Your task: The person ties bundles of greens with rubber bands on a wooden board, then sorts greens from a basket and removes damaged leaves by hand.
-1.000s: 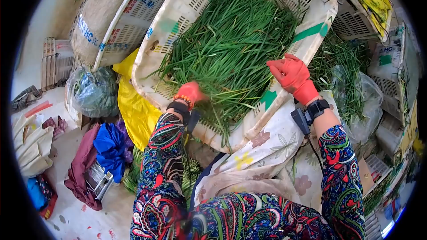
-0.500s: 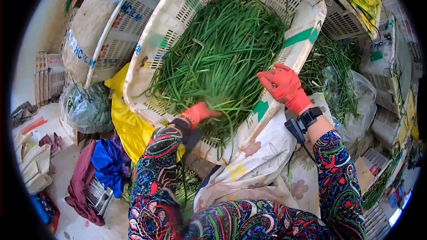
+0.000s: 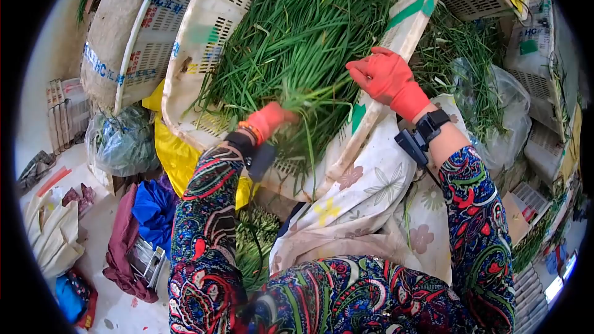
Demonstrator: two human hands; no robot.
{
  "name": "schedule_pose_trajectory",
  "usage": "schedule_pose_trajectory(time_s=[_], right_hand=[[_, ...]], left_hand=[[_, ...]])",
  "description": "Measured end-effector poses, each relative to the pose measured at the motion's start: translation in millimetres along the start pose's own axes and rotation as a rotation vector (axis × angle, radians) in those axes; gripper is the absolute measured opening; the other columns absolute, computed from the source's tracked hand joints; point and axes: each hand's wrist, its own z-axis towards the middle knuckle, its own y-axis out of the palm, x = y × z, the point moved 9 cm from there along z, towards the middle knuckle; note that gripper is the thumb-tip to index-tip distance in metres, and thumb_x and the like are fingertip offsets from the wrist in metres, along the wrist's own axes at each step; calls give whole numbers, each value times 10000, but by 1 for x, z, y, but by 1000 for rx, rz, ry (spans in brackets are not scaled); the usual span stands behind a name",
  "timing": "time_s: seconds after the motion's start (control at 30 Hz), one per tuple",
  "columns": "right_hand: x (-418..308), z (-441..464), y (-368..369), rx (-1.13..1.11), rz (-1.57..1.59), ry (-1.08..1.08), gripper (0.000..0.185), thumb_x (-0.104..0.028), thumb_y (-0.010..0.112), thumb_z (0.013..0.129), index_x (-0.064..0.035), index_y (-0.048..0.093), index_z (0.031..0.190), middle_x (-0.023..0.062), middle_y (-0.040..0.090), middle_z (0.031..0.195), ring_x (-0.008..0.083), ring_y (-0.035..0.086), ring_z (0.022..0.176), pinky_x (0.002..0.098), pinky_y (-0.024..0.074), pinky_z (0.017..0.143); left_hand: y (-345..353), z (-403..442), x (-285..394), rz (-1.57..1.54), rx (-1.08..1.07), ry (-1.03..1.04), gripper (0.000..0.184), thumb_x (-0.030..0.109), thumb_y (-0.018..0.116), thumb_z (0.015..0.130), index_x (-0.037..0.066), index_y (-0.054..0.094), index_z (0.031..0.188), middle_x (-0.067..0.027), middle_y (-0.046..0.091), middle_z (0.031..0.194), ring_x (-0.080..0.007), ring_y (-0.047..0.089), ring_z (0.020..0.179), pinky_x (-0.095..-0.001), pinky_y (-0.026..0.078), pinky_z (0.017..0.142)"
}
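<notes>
A big white slatted plastic basket [image 3: 185,43] stands in front of me, heaped with long green chives [image 3: 309,31]. My left hand [image 3: 270,120], in a red glove, is closed round a bunch of chives at the basket's near end; motion smears the fingers and the leaves. By the basket's right rim is my right hand [image 3: 387,80], also red-gloved, its fingers curled together. Whatever it may pinch is too small to make out. A few pale stalks stretch from the bunch toward its fingertips. A dark device [image 3: 411,148] is strapped to my right wrist.
A flower-patterned cloth [image 3: 365,210] lies over my lap. More loose greens [image 3: 458,55] and clear plastic bags [image 3: 507,124] are at the right. On the left stand another crate [image 3: 161,37], a bagged bundle [image 3: 124,142], a yellow sheet [image 3: 179,167] and a blue cloth [image 3: 153,213].
The view has shifted so the basket sits higher in the picture. My left hand has moved slightly up with the chives. My right hand keeps its curled shape beside the rim.
</notes>
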Motion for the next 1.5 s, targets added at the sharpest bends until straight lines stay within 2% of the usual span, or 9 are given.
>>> schedule_pose_trajectory(time_s=[0.1,0.23,0.37,0.43,0.63,0.9,1.1,1.43,1.5], right_hand=[[5,9,25,-303,-199,231,295,-328,424,815,-125,612,916,96,625,767,261,597,733,371,436,802],[-62,-22,67,-534,1444,831,599,-564,489,765,-17,558,1000,148,613,883,231,589,826,319,457,698],[-95,-34,89,-433,1660,923,767,-607,539,712,-29,431,1203,156,517,1101,211,520,974,297,413,816],[-95,-15,111,-200,2161,745,573,-372,591,772,-96,417,1243,110,481,1163,184,470,1050,289,367,896],[-65,-11,157,-55,2097,686,383,-238,663,717,-71,516,1029,68,571,946,194,555,803,311,439,757],[-62,-38,44,203,2275,940,167,-232,598,778,-104,547,872,80,620,733,210,595,624,338,488,537],[-40,-55,-7,139,2372,801,216,-256,602,770,-62,567,858,100,620,716,183,587,520,252,503,420],[-76,-141,-140,-59,2347,448,332,-264,549,826,31,562,977,188,616,824,279,616,626,342,545,559],[-78,-166,-187,367,2030,385,319,-200,542,829,4,527,1074,198,581,951,271,616,679,334,544,576]], left_hand=[[-28,0,-4,-52,-21,66,259,184,570,767,79,630,995,-64,632,925,-166,574,879,-266,422,792],[-88,-50,83,234,68,196,347,-41,504,768,131,606,1051,-83,562,1076,-203,551,948,-277,414,853],[-88,-32,59,252,107,386,252,79,559,768,100,602,1016,-65,616,906,-188,584,858,-274,439,800],[-61,-43,94,-460,-120,-300,357,265,639,737,-9,575,957,-76,619,757,-145,592,646,-264,472,583],[-20,-51,157,262,-142,-121,576,288,584,778,1,358,1223,-152,598,782,-238,600,688,-319,483,635],[-32,-121,152,-372,62,60,414,212,489,853,46,429,1228,-44,541,728,-78,453,569,-228,426,547],[-40,-121,55,325,288,-83,300,196,463,824,65,538,1083,-207,590,914,-368,555,858,-407,457,728],[85,-38,38,711,-289,108,579,447,527,752,193,421,1262,-179,376,1297,-368,405,1148,-404,322,974],[70,-42,47,506,-319,18,553,435,536,752,167,464,1230,-161,465,1227,-332,461,1105,-378,347,956]])
